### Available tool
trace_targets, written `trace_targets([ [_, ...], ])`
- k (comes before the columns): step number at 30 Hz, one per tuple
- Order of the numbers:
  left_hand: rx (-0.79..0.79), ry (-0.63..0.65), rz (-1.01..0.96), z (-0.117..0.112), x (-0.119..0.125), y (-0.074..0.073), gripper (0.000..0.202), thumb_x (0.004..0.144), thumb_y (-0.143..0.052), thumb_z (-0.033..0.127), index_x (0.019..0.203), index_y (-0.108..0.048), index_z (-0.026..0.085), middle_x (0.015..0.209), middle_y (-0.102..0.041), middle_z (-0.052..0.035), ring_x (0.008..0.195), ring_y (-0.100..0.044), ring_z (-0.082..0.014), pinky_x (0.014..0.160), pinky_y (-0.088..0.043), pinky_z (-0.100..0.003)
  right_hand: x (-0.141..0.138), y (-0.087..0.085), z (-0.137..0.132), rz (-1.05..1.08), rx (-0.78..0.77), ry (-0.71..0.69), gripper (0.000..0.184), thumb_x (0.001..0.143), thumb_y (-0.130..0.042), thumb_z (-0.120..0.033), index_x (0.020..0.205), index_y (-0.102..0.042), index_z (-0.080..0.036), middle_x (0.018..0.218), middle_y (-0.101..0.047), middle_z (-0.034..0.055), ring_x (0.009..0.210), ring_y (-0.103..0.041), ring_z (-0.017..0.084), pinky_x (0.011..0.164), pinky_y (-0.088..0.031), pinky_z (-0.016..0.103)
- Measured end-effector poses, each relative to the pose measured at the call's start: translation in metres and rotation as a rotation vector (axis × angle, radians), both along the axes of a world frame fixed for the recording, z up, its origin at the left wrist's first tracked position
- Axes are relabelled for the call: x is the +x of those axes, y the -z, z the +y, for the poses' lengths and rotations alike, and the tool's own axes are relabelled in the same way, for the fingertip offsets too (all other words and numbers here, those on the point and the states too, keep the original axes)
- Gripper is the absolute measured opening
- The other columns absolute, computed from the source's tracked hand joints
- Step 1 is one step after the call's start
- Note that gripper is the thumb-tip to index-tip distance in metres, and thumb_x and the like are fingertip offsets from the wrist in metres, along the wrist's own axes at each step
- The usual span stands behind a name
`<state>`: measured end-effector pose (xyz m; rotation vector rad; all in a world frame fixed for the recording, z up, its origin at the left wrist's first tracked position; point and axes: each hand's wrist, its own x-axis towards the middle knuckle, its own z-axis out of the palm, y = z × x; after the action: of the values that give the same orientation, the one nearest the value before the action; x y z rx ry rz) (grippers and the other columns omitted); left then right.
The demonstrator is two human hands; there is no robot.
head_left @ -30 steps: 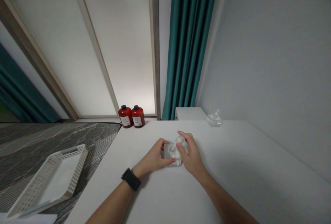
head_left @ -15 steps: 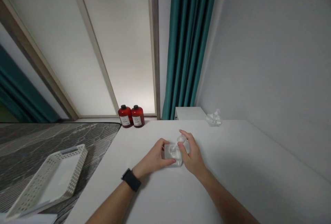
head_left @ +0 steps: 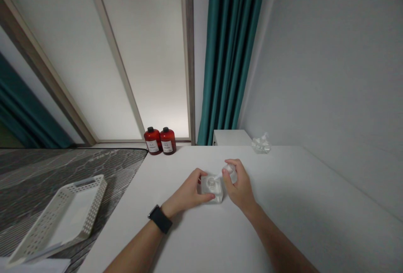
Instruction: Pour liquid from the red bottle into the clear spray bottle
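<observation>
A small clear square bottle (head_left: 211,189) stands on the white table (head_left: 283,206). My left hand (head_left: 187,193) grips its left side, thumb in front and fingers behind; a black watch sits on that wrist. My right hand (head_left: 239,187) is closed on a clear pump top (head_left: 228,169), held just up and to the right of the bottle, its thin tube slanting down toward the bottle's mouth.
Another clear pump bottle (head_left: 260,143) stands at the table's far edge near a white box (head_left: 231,137). Two red bottles (head_left: 160,141) sit by the window sill. A white perforated basket (head_left: 63,218) lies on the dark patterned surface to the left. Teal curtains hang behind.
My right hand has pulled the pump top up and to the right, away from the bottle's mouth. My left hand stays on the bottle.
</observation>
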<state>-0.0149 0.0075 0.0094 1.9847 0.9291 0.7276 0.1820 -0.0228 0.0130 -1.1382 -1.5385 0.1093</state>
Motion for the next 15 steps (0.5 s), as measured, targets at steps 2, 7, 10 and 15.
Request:
trace_targets([
  [2,0.003,0.002,0.001,0.0002,0.0000,0.0000,0.044,0.074,-0.078,0.033,0.105,-0.052,0.018,0.105,-0.061,-0.0073,0.092,-0.058,-0.0239,0.083,-0.046,-0.036,0.0015,-0.0018,0.0004,-0.023,0.018,-0.012,0.016,0.094,-0.050,-0.023,0.109,-0.057,-0.023,0.093,-0.060,0.0043,0.086,-0.060,0.022,0.079,-0.048,0.035],
  [7,0.012,-0.008,0.013,0.0000,0.0004,0.0002,0.044,0.073,-0.078,0.031,0.107,-0.052,0.019,0.107,-0.061,-0.0074,0.094,-0.058,-0.0240,0.083,-0.047,-0.036,0.0028,-0.0047,0.0022,-0.002,0.036,-0.016,0.009,0.094,-0.049,-0.020,0.097,-0.058,-0.022,0.087,-0.059,0.0036,0.081,-0.060,0.020,0.074,-0.047,0.033],
  [10,0.004,-0.006,0.022,-0.0001,0.0008,0.0001,0.044,0.074,-0.077,0.031,0.108,-0.052,0.018,0.107,-0.062,-0.0074,0.094,-0.058,-0.0240,0.083,-0.047,-0.036,0.0026,-0.0036,0.0047,0.058,0.005,-0.037,0.010,0.092,-0.048,-0.019,0.090,-0.057,-0.022,0.085,-0.059,0.0028,0.079,-0.059,0.019,0.072,-0.046,0.032],
  [15,0.016,0.002,0.027,0.0002,0.0002,0.0008,0.045,0.075,-0.077,0.032,0.109,-0.052,0.017,0.108,-0.061,-0.0081,0.095,-0.057,-0.0244,0.086,-0.046,-0.038,0.0040,-0.0001,0.0079,0.171,-0.080,-0.046,0.011,0.092,-0.049,-0.022,0.089,-0.059,-0.022,0.083,-0.059,0.0014,0.073,-0.057,0.017,0.063,-0.043,0.029],
])
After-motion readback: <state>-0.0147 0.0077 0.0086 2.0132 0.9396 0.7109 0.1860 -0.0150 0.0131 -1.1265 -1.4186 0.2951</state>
